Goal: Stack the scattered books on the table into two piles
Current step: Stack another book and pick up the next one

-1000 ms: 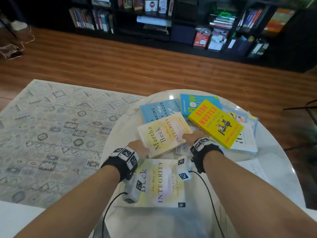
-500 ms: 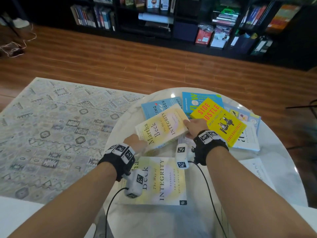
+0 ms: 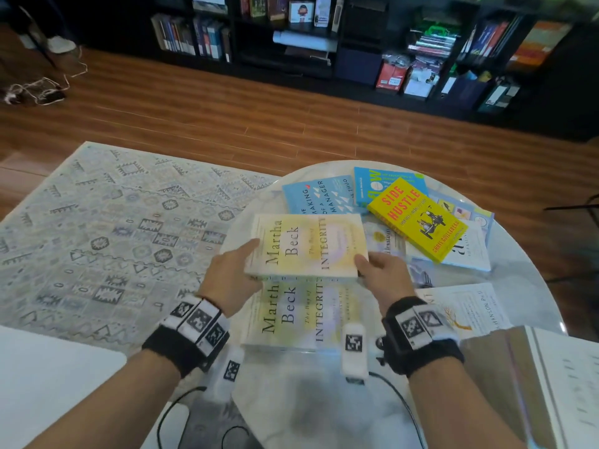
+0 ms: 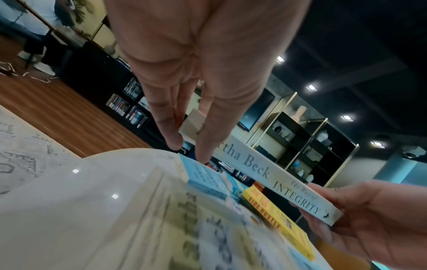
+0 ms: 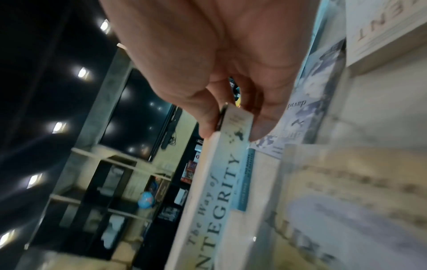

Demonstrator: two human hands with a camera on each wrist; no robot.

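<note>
Head view: both hands hold a pale yellow paperback, The Way of Integrity [image 3: 308, 246], level above an identical copy [image 3: 301, 314] lying flat on the round, glossy marble table [image 3: 324, 400]. The left hand [image 3: 231, 277] grasps its left edge, the right hand [image 3: 385, 273] its near right corner.

Left wrist view: fingers [image 4: 166, 117] extend along the book's end, probably touching it; motion blurs the table.

Right wrist view: thumb and fingertips [image 5: 265, 126] pinch the white spine's corner.

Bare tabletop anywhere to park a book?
Free: near table edge, below the lower Integrity copy; left rim strip beside left hand. Crowded: far and right side, around Side Hustle.
</note>
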